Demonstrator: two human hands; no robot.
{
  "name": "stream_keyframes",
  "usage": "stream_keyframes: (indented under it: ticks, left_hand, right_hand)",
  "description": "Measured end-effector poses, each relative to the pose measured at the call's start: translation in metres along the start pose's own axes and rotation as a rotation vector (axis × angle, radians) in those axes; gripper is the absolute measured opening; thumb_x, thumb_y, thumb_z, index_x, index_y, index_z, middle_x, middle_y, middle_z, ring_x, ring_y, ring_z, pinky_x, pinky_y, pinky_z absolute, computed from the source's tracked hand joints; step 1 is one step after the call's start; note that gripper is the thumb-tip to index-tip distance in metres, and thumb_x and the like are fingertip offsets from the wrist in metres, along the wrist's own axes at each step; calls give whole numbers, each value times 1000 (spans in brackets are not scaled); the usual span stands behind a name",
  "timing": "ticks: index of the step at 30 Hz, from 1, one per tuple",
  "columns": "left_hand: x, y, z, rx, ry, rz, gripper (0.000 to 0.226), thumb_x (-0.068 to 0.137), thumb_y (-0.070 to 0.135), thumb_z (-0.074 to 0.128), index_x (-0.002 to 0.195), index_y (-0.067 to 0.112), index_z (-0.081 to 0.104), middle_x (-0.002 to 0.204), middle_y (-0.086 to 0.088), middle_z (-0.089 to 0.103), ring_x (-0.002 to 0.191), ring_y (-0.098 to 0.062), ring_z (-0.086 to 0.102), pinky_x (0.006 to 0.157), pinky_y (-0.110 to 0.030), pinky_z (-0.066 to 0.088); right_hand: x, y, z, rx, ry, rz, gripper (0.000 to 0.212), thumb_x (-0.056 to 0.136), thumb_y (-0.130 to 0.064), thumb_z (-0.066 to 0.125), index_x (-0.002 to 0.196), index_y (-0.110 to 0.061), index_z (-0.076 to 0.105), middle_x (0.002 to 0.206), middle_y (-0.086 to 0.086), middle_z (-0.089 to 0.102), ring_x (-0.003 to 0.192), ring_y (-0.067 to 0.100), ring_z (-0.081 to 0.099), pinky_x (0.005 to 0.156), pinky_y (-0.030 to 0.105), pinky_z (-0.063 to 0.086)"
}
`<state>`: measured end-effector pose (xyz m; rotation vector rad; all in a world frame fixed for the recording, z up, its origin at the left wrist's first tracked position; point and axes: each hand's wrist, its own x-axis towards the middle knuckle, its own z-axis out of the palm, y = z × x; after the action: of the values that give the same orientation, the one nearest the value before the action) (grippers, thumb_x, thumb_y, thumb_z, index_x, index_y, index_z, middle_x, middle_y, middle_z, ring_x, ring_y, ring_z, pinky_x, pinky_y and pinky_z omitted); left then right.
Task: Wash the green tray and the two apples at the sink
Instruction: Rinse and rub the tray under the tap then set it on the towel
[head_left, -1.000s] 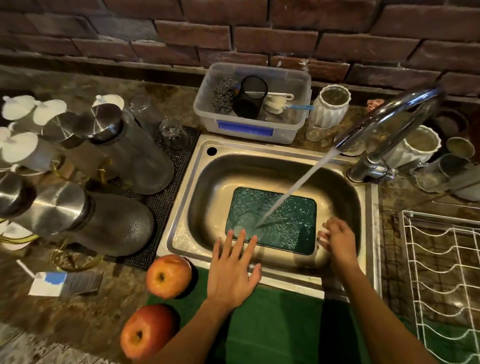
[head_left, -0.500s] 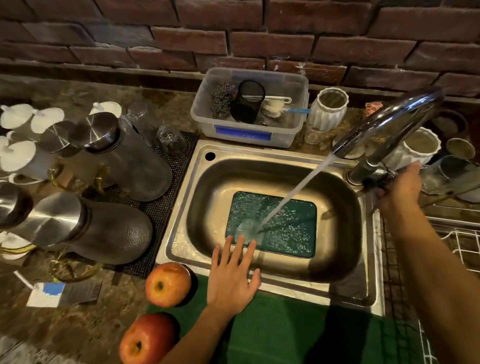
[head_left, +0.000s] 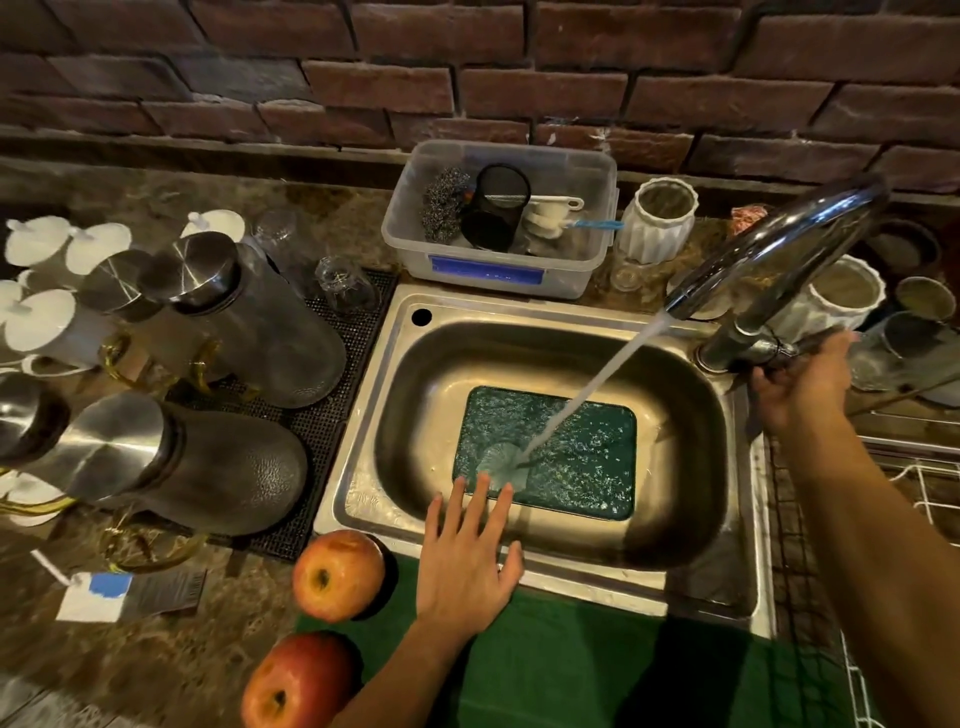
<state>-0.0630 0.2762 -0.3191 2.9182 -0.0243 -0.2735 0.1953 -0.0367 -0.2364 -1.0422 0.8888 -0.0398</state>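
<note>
Right hand (head_left: 802, 387) now gripping faucet handle (head_left: 779, 347).

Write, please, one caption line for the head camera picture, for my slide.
Water runs onto the green tray in the sink; right hand at the tap handle, two apples waiting.

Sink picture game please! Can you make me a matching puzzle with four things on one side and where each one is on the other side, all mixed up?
Things:
1. green tray
2. two apples
3. right hand
4. left hand

Places:
A. at the tap handle
B. flat on the sink's front rim, fingers over the basin
C. lying in the sink bottom under the running water
D. on the counter left of the sink's front corner

Right pairs: 1-C, 2-D, 3-A, 4-B
</note>
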Motion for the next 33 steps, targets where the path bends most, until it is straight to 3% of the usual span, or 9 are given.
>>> stream_keyframes:
  ticks: [10, 15, 18, 21, 24, 27, 30, 32, 33]
  left_hand:
    - [1, 1, -1, -8, 8, 0, 72, 89, 50, 49, 155, 28, 31, 161, -7, 33, 149, -32, 26, 118, -56, 25]
    - [2, 3, -3, 10, -4, -16, 70, 90, 50, 47, 154, 27, 32, 160, -9, 34, 148, -33, 27, 116, -57, 28]
    - [2, 4, -3, 10, -14, -19, 70, 90, 50, 46, 155, 27, 31, 160, -9, 35, 148, -33, 28, 116, -56, 28]
    - [2, 3, -3, 12, -18, -18, 69, 91, 49, 46, 155, 27, 31, 158, -9, 38, 147, -32, 31, 115, -55, 30]
    - [2, 4, -3, -11, 0, -12, 68, 91, 50, 46, 154, 27, 34, 156, -8, 42, 145, -31, 36, 113, -52, 35]
    - [12, 6, -9, -117, 21, -90, 66, 93, 52, 44, 153, 26, 35, 154, -8, 44, 138, -26, 45, 105, -45, 44]
    - [41, 2, -15, -398, 2, -267, 61, 97, 43, 45, 153, 26, 31, 152, -7, 43, 130, -27, 50, 101, -42, 46]
    - [68, -7, -14, -579, 6, -391, 55, 98, 32, 51, 150, 21, 35, 145, -10, 48, 128, -30, 50, 104, -43, 43]
    - [82, -13, -14, -652, 10, -452, 53, 98, 27, 52, 148, 18, 38, 141, -11, 51, 127, -31, 51, 104, -42, 42]
  right_hand:
    - [4, 2, 1, 45, 29, -37, 61, 101, -59, 32, 150, -22, 33, 149, -1, 53, 128, 19, 57, 111, 37, 42]
    - [-7, 2, 12, 16, 133, -120, 48, 98, -54, 46, 133, -22, 54, 126, -4, 68, 107, 11, 67, 94, 30, 56]
    - [-11, 2, 15, 6, 162, -167, 38, 98, -51, 51, 120, -20, 56, 111, -5, 68, 96, 8, 67, 82, 25, 59]
    - [-8, 2, 9, -90, 154, -163, 53, 97, -54, 48, 134, -18, 55, 117, -3, 66, 96, 7, 65, 79, 24, 56]
    - [-4, 12, 4, -323, 148, -235, 52, 100, -46, 38, 138, -14, 54, 126, 5, 60, 110, 17, 59, 92, 33, 47]
    - [-9, 49, -5, -468, 171, -322, 43, 99, -25, 39, 135, -6, 53, 116, 7, 56, 104, 20, 52, 86, 34, 40]
    - [-16, 102, -17, -609, 101, -192, 38, 99, -15, 45, 134, -5, 53, 111, 8, 57, 99, 24, 55, 88, 43, 46]
    - [-20, 130, -21, -694, 50, -97, 28, 99, -12, 48, 124, -4, 60, 106, 12, 58, 97, 26, 55, 90, 48, 47]
    - [-20, 142, -23, -689, 18, -36, 20, 99, -11, 48, 112, -4, 62, 101, 15, 58, 91, 26, 54, 83, 47, 48]
